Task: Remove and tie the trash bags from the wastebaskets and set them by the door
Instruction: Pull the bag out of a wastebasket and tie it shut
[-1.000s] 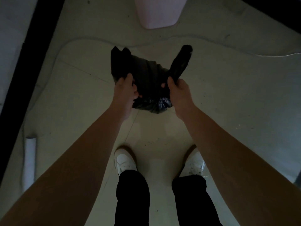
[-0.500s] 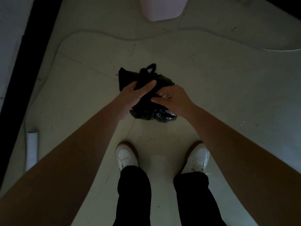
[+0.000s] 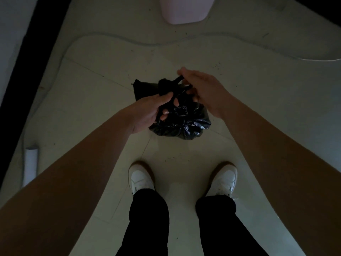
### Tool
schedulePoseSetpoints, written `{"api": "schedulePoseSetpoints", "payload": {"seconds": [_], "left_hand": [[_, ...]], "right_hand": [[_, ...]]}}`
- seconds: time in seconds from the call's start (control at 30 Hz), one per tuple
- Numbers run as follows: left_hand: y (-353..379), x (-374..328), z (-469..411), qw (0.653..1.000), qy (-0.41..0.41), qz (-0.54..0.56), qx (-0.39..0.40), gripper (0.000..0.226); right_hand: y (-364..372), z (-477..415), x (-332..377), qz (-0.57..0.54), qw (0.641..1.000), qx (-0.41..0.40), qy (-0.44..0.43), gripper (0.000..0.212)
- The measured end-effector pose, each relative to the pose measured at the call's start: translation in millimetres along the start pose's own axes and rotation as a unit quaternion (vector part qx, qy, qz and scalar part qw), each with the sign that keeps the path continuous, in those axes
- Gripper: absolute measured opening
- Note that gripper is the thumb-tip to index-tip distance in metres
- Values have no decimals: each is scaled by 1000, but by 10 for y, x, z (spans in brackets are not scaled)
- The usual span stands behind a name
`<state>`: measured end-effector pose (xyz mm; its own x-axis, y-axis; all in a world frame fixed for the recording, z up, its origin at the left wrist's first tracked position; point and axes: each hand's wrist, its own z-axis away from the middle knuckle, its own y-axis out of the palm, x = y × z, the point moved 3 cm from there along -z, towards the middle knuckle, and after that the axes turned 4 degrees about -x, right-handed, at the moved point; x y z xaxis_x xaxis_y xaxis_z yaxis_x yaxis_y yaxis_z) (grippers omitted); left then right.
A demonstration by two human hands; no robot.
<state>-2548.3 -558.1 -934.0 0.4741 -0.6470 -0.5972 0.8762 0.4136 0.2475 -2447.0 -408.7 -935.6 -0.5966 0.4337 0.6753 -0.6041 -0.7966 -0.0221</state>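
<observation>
Clearly the step in hand is the knot: the bag, black and crumpled, sits between the two hands ahead of the shoes, and whether its underside rests on the floor or hangs just above it I cannot tell. The left hand grasps the gathered neck, fingers curled round the plastic. The right hand lies over the top with its upper fingers stretched out and a black strip of the bag's mouth passing under them; it seems to pinch that strip with thumb and lower fingers, though the dark plastic hides the exact grip. To do this well, I judge the left hand should keep the neck bunched tight and low so nothing spills, while the right draws its strip fully across and through the loop, then both pull apart evenly until the knot seats close to the contents. Thin film like this will likely stretch or tear if jerked, so a steady pull is wiser than a snap, and a second crossing would secure it. Counted: one bag, two hands, one pale bin standing well apart at the top edge, one cable snaking over the floor between bin and bag, one white tube at the left, two white shoes. No door is in view.
</observation>
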Motion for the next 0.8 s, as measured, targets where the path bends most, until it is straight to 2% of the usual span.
{"api": "schedulePoseSetpoints", "payload": {"seconds": [0.13,0.3,0.37,0.47,0.6,0.67,0.8], "left_hand": [[70,-7,30,1000,-4,10,-10,34],[13,-9,47,984,-15,147,-94,31],[-32,-37,53,972,2,200,-126,24],[-58,-63,80,972,33,179,-151,8],[-57,-80,84,990,59,49,-115,28],[-79,-83,94,993,60,38,-96,34],[-207,-62,141,995,36,50,-78,21]], "right_hand": [[-20,65,22,-3,998,-43,-48,16],[-132,204,-137,-16,993,-98,-62,19],[-167,300,-214,-38,996,-71,-31,16],[-155,464,-388,-25,999,11,36,14],[-159,463,-516,86,993,42,65,22],[-133,429,-506,132,987,71,55,22],[-118,441,-453,97,977,164,100,21]]}}
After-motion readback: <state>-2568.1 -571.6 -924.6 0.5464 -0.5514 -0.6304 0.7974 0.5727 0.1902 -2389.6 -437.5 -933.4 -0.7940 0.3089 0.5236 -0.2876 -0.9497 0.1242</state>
